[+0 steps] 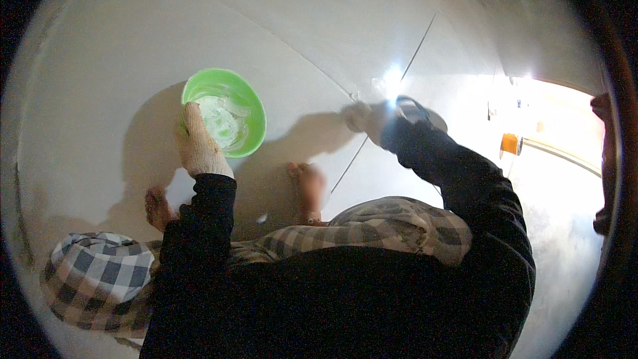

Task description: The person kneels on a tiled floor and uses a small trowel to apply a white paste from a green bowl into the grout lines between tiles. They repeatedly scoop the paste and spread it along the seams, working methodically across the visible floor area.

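My left hand (199, 143), in a pale knit glove, grips the near-left rim of a green plastic bowl (252, 110). Smeared white paste (222, 121) coats the inside of the bowl, which tilts so that its opening shows. To the right, my gloved right hand (367, 121) is curled down close to the pale tiled surface, beside a dark joint line (420, 45). Its fingers are closed, and glare and shadow hide what they hold. A small whitish bit (357, 98) shows at the fingertips.
A bright light (393, 78) glares just beyond my right hand, with a dark curved edge (417, 108) beside it. My bare feet (309, 189) and checked trousers (365, 229) are below. At the right lie an orange cylindrical object (510, 144) and a brightly lit opening (565, 116).
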`<state>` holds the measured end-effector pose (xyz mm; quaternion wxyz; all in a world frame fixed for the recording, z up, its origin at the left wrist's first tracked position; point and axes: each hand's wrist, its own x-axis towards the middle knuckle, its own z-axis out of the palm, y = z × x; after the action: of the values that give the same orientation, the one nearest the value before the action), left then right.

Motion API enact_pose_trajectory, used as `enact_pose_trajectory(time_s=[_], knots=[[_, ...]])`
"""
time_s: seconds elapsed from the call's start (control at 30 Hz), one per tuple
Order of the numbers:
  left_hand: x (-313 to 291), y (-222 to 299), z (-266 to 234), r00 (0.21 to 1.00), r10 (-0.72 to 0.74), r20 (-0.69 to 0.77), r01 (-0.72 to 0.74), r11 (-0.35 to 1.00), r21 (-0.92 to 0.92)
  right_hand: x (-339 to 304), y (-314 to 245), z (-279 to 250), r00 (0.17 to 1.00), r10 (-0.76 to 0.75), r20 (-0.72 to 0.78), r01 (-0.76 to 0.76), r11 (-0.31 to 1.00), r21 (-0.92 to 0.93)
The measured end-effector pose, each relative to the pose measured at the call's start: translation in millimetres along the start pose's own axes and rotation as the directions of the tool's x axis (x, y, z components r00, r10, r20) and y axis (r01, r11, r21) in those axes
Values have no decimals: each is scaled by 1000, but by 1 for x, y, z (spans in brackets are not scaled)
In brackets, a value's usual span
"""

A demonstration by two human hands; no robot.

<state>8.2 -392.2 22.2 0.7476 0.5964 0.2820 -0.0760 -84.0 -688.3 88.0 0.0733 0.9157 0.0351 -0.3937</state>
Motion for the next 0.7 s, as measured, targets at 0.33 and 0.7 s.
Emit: enact_pose_trajectory(time_s=[0.33,0.7], knots=[[-3,-3,4,991,11,137,-26,994,110,-17,56,-16,996,80,-37,-76,993,86],[10,-7,0,996,-50,70,53,998,-41,34,49,8,995,68,68,-67,998,-12]])
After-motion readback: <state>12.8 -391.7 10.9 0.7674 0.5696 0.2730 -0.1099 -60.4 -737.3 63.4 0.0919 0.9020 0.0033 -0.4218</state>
